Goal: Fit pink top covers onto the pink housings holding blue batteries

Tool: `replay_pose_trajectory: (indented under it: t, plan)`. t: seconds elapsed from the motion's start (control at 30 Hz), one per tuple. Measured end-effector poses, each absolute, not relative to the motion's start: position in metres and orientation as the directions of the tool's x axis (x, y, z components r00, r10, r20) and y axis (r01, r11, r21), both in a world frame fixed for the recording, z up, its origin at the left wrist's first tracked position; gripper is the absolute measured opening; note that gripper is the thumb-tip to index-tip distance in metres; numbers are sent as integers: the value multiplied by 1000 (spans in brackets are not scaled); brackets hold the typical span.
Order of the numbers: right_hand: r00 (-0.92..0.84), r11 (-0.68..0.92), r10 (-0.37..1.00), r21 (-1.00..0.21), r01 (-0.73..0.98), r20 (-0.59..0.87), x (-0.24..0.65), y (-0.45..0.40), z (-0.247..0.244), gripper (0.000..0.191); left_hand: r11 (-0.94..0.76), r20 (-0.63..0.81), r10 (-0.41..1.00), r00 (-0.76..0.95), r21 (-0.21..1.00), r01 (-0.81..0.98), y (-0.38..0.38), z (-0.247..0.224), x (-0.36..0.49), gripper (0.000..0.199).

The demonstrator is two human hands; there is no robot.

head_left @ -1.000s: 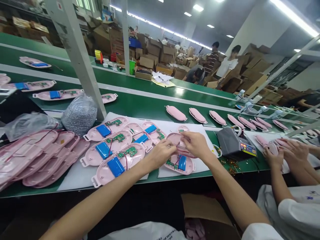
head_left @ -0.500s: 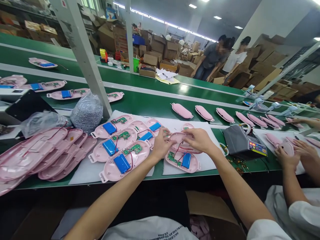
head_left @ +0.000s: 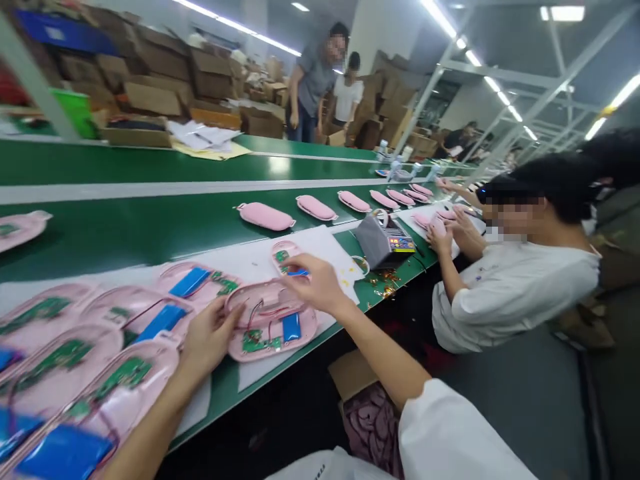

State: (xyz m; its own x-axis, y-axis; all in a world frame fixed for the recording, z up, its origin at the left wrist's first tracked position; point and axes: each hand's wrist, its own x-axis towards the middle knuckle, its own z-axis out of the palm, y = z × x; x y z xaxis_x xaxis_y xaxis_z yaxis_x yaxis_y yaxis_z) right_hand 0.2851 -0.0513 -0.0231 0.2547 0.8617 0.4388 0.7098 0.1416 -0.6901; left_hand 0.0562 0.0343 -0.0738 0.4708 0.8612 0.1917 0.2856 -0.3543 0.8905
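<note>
Both of my hands hold a pink plastic shell half [head_left: 267, 298] by its two ends, its hollow side showing. My left hand [head_left: 213, 333] pinches the left end, thumb over the rim. At the other end, the fingers of my right hand [head_left: 315, 283] are closed on the rim. Directly below is another pink shell half [head_left: 309, 328], which carries a green circuit board [head_left: 257, 342] and a blue battery pack [head_left: 291, 327]. Thin wires run between the two halves. Behind my right hand lies a further shell [head_left: 281, 252] with a board and a battery.
Several open pink shells [head_left: 105, 327] with boards and batteries crowd the left of the white mat [head_left: 330, 250]. Closed pink cases [head_left: 265, 216] line the green bench. A grey machine with a display [head_left: 383, 240] stands rightward. A co-worker [head_left: 520, 267] sits beyond it.
The view has swung to the right and tilted, bringing the co-worker into sight. Both hands keep their hold on the pink shell half above the other one.
</note>
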Motion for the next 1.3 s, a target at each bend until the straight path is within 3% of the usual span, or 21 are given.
replay_pose_trajectory:
  t: [0.03,0.1,0.17,0.33,0.5,0.57,0.63,0.73,0.8,0.87,0.93,1.0,1.1,1.3]
  plan:
    - [505,95,743,-816,570,439,310,-70,-30,30,-343,178,873,454,886,311,36,-72,56,35]
    - [895,53,392,-977,207,211,364,-110,-48,38,-313,145,891,430,882,353,36,-70,54,34]
    - [972,56,235,-998,-9,5,415,-139,-66,45,-279,108,903,415,883,377,35,-69,54,31]
    - [939,54,314,-985,-167,-142,486,-141,-85,45,-260,90,917,388,874,411,35,-71,57,28]
    - [961,87,260,-989,-123,-97,452,-141,-82,32,-211,85,933,349,916,341,28,-71,55,25]
    - [941,74,336,-996,-54,-26,414,-143,-73,33,-201,84,933,351,928,312,22,-72,53,28]
    - [806,43,575,-989,143,142,368,-135,-55,31,-158,54,919,391,958,238,18,-76,52,31]
    - [221,172,905,-786,593,364,297,-99,-22,24,-55,32,887,461,998,36,15,-86,51,31]
    - [-144,314,930,-530,787,337,257,-68,-8,23,-17,41,876,480,998,-54,13,-91,52,29]
    - [-347,403,908,-264,876,236,230,-42,-5,25,-8,56,875,482,995,-102,9,-95,52,26]
    - [-411,423,901,-81,902,138,218,-26,-10,26,-1,66,878,475,991,-135,6,-98,52,25]
    - [-419,420,904,4,908,88,217,-20,-16,26,-4,71,887,456,989,-147,5,-99,52,23]
    - [-421,420,904,27,907,73,219,-19,-21,26,-36,85,896,435,992,-120,3,-98,51,23]
    - [-410,415,906,-40,909,102,216,-22,-20,25,-72,91,894,439,996,-60,1,-99,50,27]
